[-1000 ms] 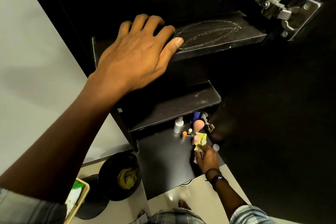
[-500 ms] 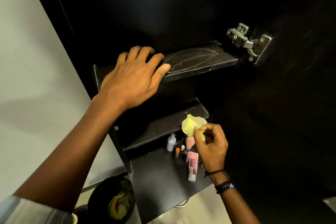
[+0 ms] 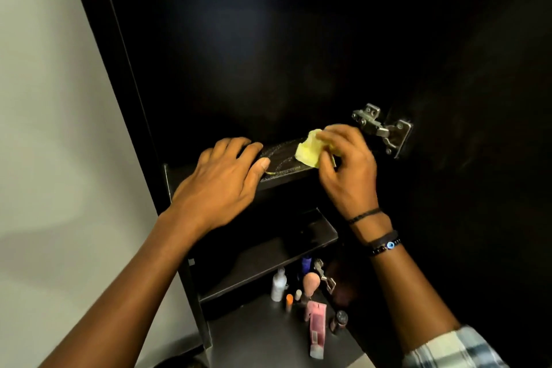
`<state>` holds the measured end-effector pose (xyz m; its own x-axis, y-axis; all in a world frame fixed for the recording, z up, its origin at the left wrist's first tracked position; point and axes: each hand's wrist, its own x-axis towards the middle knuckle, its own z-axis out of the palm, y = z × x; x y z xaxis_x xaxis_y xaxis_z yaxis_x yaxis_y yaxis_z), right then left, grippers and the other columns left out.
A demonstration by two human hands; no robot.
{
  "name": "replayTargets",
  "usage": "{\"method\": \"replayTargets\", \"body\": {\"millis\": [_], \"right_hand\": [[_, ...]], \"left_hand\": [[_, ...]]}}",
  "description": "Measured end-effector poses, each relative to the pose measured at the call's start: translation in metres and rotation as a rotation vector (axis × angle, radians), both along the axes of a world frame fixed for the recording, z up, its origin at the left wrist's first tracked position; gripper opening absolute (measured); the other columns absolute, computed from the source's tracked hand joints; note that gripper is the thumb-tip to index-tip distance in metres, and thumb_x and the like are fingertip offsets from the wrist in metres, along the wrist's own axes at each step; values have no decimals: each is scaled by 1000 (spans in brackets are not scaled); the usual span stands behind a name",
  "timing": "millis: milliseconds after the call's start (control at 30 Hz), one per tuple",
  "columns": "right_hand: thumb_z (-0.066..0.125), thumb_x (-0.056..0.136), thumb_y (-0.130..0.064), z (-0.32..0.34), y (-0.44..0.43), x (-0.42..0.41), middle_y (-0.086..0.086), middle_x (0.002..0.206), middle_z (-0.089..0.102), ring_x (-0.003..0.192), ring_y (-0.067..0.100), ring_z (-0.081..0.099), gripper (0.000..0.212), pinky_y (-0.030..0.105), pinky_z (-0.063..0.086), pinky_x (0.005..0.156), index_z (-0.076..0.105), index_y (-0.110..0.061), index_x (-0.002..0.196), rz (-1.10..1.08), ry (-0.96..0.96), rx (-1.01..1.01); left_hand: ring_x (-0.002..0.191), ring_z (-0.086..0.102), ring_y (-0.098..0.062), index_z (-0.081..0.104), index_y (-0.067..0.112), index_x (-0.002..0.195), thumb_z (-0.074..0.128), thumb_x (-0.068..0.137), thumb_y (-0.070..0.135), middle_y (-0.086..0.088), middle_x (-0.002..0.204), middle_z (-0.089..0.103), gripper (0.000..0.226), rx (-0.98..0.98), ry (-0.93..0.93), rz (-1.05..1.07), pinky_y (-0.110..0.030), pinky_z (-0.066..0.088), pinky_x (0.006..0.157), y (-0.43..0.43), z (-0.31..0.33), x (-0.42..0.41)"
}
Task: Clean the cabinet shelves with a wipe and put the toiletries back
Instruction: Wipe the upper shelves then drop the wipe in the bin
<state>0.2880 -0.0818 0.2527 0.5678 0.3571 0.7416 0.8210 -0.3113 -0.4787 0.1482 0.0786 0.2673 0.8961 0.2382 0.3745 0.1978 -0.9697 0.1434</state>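
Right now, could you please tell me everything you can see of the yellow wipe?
The wipe is a small, pale yellow piece of soft, thin material, crumpled into a loose bunch rather than folded flat. The right hand pinches it between thumb and curled fingers, which cover its right part. Its free left end reaches down to the dark upper shelf, near the shelf's right end, beside faint whitish streaks; whether it presses on the surface cannot be told.

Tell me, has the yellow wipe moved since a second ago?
Yes: the right hand lifted the wipe from beside the toiletries up to the shelf beside the hinge.
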Motion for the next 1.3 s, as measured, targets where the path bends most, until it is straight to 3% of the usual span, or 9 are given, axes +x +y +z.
{"method": "replayTargets", "body": {"millis": [167,433,600,733,900,1033,1100,1200,1300], "right_hand": [[23,98,-46,2,13,-7,-3,141,48,133,15,40,53,33,18,118,44,-19,138,-51,-167,-619],[23,97,-52,2,28,-93,0,152,35,144,12,22,60,33,12,121,39,-18,143,295,-256,-670],[4,89,-68,16,14,-29,-4,140,46,137,15,35,78,31,21,117,47,-23,136,106,-175,-651],[9,94,-62,38,4,43,15,113,61,120,30,49,79,36,34,107,63,-4,97,-165,17,-811],[-7,93,-54,35,24,41,18,111,59,111,32,50,84,35,34,101,59,-4,110,-91,27,-836],[33,101,-20,26,43,-34,17,127,55,125,29,44,37,24,19,109,54,0,123,232,-120,-680],[34,95,-20,24,58,-75,17,115,61,115,29,50,37,27,27,108,60,-1,112,370,-201,-623],[40,85,-14,12,74,-116,15,76,64,77,32,56,27,37,41,83,63,-3,75,461,-386,-515],[46,87,-15,15,72,-118,15,72,65,74,34,58,24,35,37,82,62,-4,73,487,-398,-539]], "left_hand": [[126,39,-10,43,26,133,19,99,50,9,132,46,49,-115,-150,-46,-35,33,105,1,1,-1],[117,49,-13,55,23,122,22,99,48,6,120,56,47,-472,-385,35,-30,36,99,4,21,-10],[112,50,-18,57,16,112,21,96,48,1,112,57,51,-489,-356,57,-31,36,94,-1,27,-12],[111,49,-19,55,21,113,19,96,50,6,111,55,49,-476,-299,97,-34,36,96,-3,30,-15],[114,50,-24,48,23,130,32,99,36,5,131,52,37,112,-157,173,-45,41,95,-12,45,-28],[126,42,-21,35,23,137,46,91,28,4,139,44,47,389,69,203,-41,32,101,-12,67,-32],[127,40,-21,31,23,138,48,89,27,3,140,42,52,470,87,233,-41,31,101,-12,79,-32],[128,40,-21,27,23,140,50,90,27,3,141,41,55,520,105,265,-42,33,103,-13,86,-33],[126,43,-21,26,23,140,48,90,29,3,139,43,54,543,137,280,-42,34,100,-12,86,-33]]}}
